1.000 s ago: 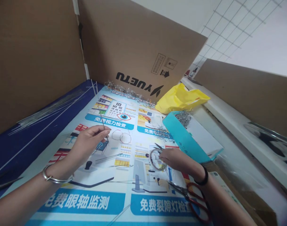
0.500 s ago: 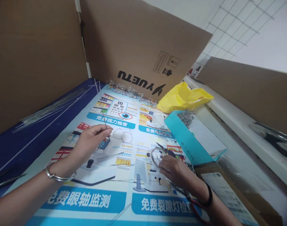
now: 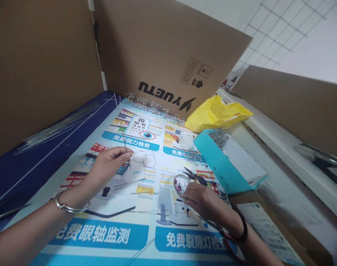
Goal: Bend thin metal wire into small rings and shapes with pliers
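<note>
My left hand [image 3: 109,164] pinches a thin straight metal wire [image 3: 121,133] that rises up and away from the fingertips. Just right of it two small wire rings [image 3: 145,159] lie on the printed poster [image 3: 107,232]. My right hand [image 3: 204,199] rests lower right with its fingers closed on a wire ring [image 3: 181,183]. Small dark pliers [image 3: 196,176] lie just beyond that hand. Red-handled scissors [image 3: 226,236] lie under my right wrist.
Cardboard walls [image 3: 162,51] enclose the back and left. Long straight wires [image 3: 60,125] lie on the blue surface at left. A yellow bag [image 3: 215,112] and a teal-and-white box [image 3: 229,159] with wire scraps stand at right. Wire bits line the cardboard's foot.
My right hand has slid a little down and left with the wire ring. My left hand holds the wire in nearly the same place.
</note>
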{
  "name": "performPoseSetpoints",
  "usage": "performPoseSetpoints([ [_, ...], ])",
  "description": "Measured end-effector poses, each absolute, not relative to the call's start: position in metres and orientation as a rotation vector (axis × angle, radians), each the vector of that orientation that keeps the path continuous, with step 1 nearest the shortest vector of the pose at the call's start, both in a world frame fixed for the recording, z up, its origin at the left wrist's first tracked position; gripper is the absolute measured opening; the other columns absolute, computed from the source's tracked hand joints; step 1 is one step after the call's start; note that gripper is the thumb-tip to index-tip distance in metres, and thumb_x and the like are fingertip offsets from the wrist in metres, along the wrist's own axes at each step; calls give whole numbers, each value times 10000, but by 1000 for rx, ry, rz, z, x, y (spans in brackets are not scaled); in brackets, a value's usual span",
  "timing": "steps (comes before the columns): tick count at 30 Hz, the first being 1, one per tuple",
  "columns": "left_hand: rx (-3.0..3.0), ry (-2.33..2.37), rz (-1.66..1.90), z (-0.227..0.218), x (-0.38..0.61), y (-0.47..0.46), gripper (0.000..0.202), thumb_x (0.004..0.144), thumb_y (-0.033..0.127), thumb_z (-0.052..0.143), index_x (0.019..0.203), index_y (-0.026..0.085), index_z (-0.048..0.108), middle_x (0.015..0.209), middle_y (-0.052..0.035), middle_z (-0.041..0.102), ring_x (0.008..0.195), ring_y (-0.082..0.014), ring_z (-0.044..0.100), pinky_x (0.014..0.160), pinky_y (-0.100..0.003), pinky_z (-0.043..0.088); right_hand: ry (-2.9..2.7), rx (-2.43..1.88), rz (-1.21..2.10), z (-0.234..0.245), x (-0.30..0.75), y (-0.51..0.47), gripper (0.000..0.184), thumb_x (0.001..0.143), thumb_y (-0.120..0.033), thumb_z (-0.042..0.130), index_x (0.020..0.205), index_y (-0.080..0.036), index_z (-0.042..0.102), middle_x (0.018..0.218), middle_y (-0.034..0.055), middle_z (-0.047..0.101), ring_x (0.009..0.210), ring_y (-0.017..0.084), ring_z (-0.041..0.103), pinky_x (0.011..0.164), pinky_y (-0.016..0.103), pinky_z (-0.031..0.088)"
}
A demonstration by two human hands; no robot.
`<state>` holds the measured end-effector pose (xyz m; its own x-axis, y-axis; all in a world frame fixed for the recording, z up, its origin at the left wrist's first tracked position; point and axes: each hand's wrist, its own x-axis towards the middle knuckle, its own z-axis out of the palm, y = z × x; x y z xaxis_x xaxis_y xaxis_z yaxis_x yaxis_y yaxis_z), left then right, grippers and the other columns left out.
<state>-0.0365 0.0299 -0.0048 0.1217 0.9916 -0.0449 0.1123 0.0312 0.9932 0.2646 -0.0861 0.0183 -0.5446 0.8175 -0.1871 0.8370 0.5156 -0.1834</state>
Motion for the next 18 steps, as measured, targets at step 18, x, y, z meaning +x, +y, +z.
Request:
performPoseSetpoints([
  [18, 1344, 1209, 1044, -12, -36, 31, 192, 743, 401, 663, 805, 219, 676, 736, 15, 625, 636, -115, 523, 612, -230, 411, 2596, 1392, -293, 14, 265, -88, 183, 940, -232, 426, 852, -182, 579, 834, 42, 594, 761, 162, 502, 677, 286, 349],
])
